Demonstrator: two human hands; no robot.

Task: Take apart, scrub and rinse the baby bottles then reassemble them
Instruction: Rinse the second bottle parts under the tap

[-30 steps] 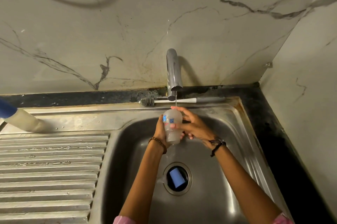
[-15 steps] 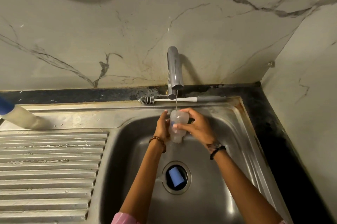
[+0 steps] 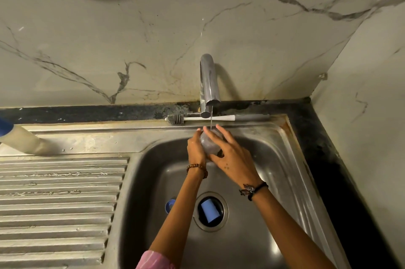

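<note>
Both hands hold a clear bottle [image 3: 209, 142] under the tap [image 3: 209, 84], above the back of the sink [image 3: 274, 159]. A thin stream of water [image 3: 211, 118] falls onto it. The left hand [image 3: 195, 150] wraps the bottle's left side with curled fingers. The right hand [image 3: 232, 154] lies over its right side, its fingers [image 3: 213, 138] stretched long across the top and pressing rather than curling. Which end of the bottle faces the stream cannot be told, since the hands cover much of it.

The bottle looks like light, thin plastic, stiff enough to keep its shape, and wet it is likely slick. The safest hold is probably round the middle of the body with fingers and thumb opposed, as the left hand has it; flat fingers alone could let it slip into the basin.

A blue cap [image 3: 210, 210] lies in the drain [image 3: 210, 228], and a blue ring [image 3: 169, 205] sits just left of it, partly behind the left forearm. A brush [image 3: 175, 119] rests on the sink's back ledge behind the tap. Another bottle [image 3: 18, 140] lies at the far left on the drainboard [image 3: 61, 198].
</note>
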